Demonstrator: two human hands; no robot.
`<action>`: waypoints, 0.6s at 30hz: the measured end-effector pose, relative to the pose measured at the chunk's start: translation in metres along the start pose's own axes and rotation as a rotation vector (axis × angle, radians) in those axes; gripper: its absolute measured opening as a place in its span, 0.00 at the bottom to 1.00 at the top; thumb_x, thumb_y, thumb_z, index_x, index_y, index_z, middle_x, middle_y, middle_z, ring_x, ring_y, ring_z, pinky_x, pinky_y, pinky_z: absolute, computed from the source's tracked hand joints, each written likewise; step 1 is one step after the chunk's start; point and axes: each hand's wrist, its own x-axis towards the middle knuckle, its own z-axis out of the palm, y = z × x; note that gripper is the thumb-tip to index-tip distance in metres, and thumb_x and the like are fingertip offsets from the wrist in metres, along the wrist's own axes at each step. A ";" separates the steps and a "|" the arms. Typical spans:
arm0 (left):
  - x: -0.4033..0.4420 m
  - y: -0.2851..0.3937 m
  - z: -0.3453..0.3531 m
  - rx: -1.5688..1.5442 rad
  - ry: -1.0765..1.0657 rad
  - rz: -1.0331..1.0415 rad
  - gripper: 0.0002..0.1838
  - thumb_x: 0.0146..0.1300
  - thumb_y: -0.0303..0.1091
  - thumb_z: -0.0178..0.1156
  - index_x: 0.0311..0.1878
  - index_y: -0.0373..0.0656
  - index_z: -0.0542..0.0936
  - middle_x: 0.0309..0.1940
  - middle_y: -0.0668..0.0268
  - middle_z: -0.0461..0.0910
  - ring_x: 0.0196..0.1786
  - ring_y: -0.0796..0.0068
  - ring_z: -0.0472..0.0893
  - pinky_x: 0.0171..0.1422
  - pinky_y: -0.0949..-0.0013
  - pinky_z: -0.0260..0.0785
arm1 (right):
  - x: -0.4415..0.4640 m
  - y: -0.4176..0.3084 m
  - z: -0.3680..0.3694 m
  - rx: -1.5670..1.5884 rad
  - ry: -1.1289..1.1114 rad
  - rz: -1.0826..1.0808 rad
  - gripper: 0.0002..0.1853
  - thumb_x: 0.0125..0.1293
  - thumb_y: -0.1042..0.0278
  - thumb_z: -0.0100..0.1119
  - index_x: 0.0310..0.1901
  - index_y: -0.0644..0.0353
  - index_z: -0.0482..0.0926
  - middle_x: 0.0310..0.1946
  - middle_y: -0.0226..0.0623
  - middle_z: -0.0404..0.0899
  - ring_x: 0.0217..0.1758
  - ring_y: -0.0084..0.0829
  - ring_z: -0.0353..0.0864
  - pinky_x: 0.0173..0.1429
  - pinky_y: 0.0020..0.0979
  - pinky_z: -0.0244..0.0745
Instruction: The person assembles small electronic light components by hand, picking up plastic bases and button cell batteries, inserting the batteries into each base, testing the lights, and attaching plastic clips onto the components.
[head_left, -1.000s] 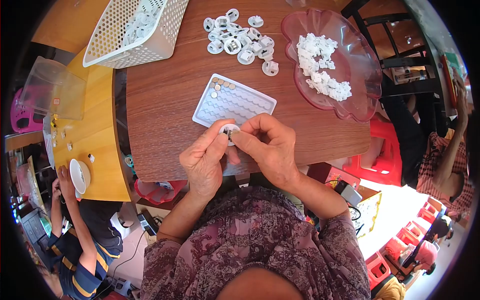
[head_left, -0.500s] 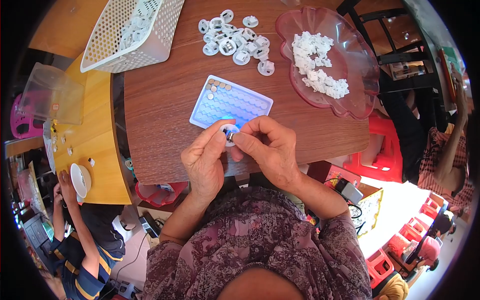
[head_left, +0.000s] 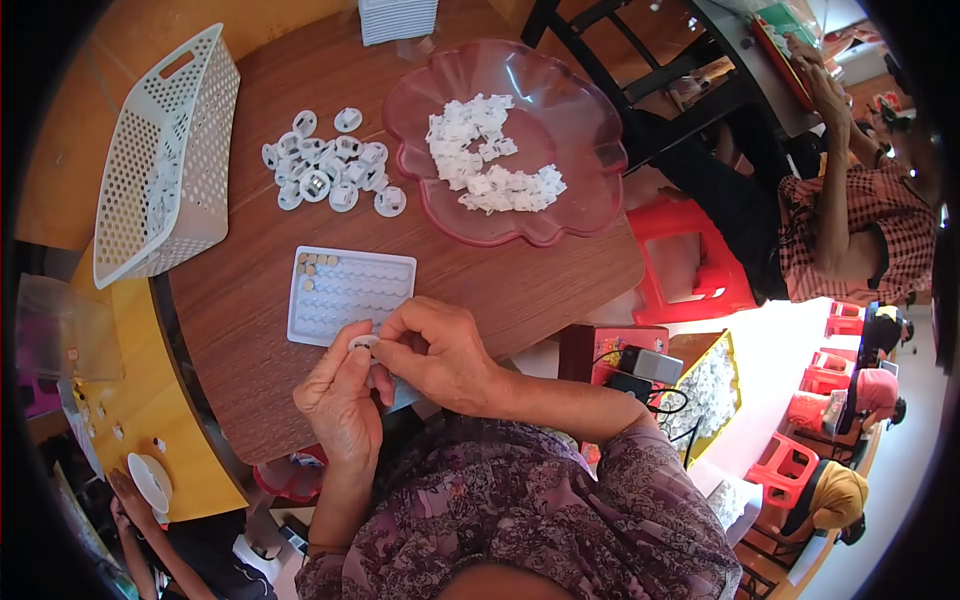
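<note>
Between the fingers of both hands is a small round white part [head_left: 362, 343], just off the near edge of a white tray [head_left: 352, 263]. My left hand [head_left: 342, 400] pinches it from the left, and my right hand [head_left: 440, 352] grips its right side with thumb and fingertips. The tray has wavy rows of slots, with several small round coin-like cells [head_left: 309, 271] at its upper left corner. Beyond the tray lies a pile of round white parts [head_left: 330, 165]. A pink scalloped bowl [head_left: 590, 130] holds small white pieces [head_left: 480, 135].
A white perforated basket [head_left: 205, 190] stands at the left. At lower left, another person's hand [head_left: 135, 498] is beside a white bowl [head_left: 150, 484] on the yellow table [head_left: 205, 480]. White trays [head_left: 398, 20] are stacked at the back. A red stool [head_left: 690, 262] and another person [head_left: 850, 215] are at right.
The view has turned and shifted right, so the table items appear further left. The blue glow on the tray is gone. Both hands still hold the round part.
</note>
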 end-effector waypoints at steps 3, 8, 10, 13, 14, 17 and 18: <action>0.001 0.000 0.003 0.008 -0.008 -0.019 0.14 0.65 0.26 0.55 0.51 0.27 0.76 0.33 0.59 0.79 0.22 0.77 0.73 0.22 0.76 0.66 | 0.000 -0.002 -0.005 -0.058 -0.003 -0.014 0.08 0.59 0.72 0.63 0.30 0.66 0.75 0.26 0.33 0.75 0.27 0.17 0.75 0.27 0.22 0.68; 0.002 0.006 0.003 -0.043 -0.061 -0.055 0.16 0.66 0.27 0.54 0.54 0.27 0.74 0.37 0.53 0.80 0.27 0.74 0.77 0.26 0.75 0.68 | 0.015 -0.025 -0.050 -0.444 0.062 -0.317 0.04 0.57 0.72 0.62 0.32 0.63 0.79 0.25 0.38 0.75 0.31 0.31 0.77 0.35 0.29 0.70; 0.004 0.008 0.002 -0.081 -0.072 -0.101 0.16 0.67 0.27 0.53 0.55 0.28 0.73 0.41 0.48 0.80 0.32 0.70 0.80 0.32 0.73 0.71 | 0.038 -0.034 -0.083 -0.598 0.168 -0.367 0.04 0.57 0.72 0.61 0.32 0.62 0.80 0.26 0.39 0.76 0.31 0.36 0.77 0.35 0.32 0.69; 0.004 0.006 -0.002 -0.043 -0.121 -0.145 0.17 0.67 0.28 0.53 0.56 0.28 0.73 0.43 0.46 0.79 0.36 0.68 0.82 0.37 0.71 0.72 | 0.078 -0.032 -0.120 -0.799 0.201 -0.282 0.05 0.55 0.72 0.60 0.33 0.62 0.81 0.28 0.40 0.79 0.32 0.39 0.76 0.37 0.36 0.70; 0.005 0.005 -0.003 -0.045 -0.118 -0.140 0.17 0.67 0.28 0.53 0.56 0.28 0.73 0.43 0.46 0.79 0.36 0.68 0.82 0.37 0.71 0.72 | 0.088 -0.025 -0.127 -0.797 0.198 -0.288 0.05 0.55 0.72 0.60 0.33 0.62 0.81 0.28 0.40 0.79 0.32 0.39 0.76 0.37 0.36 0.70; 0.004 0.002 -0.007 -0.085 -0.155 -0.226 0.19 0.64 0.29 0.56 0.55 0.28 0.73 0.44 0.44 0.79 0.37 0.65 0.82 0.36 0.70 0.73 | 0.105 -0.006 -0.136 -1.017 0.061 -0.332 0.07 0.51 0.72 0.61 0.33 0.59 0.82 0.29 0.40 0.79 0.35 0.40 0.77 0.41 0.38 0.70; 0.004 0.001 -0.009 -0.111 -0.171 -0.242 0.19 0.63 0.29 0.58 0.55 0.28 0.73 0.43 0.44 0.79 0.37 0.64 0.82 0.36 0.70 0.73 | 0.107 -0.003 -0.134 -1.019 -0.009 -0.276 0.05 0.50 0.72 0.61 0.31 0.59 0.81 0.29 0.42 0.79 0.38 0.42 0.76 0.42 0.40 0.70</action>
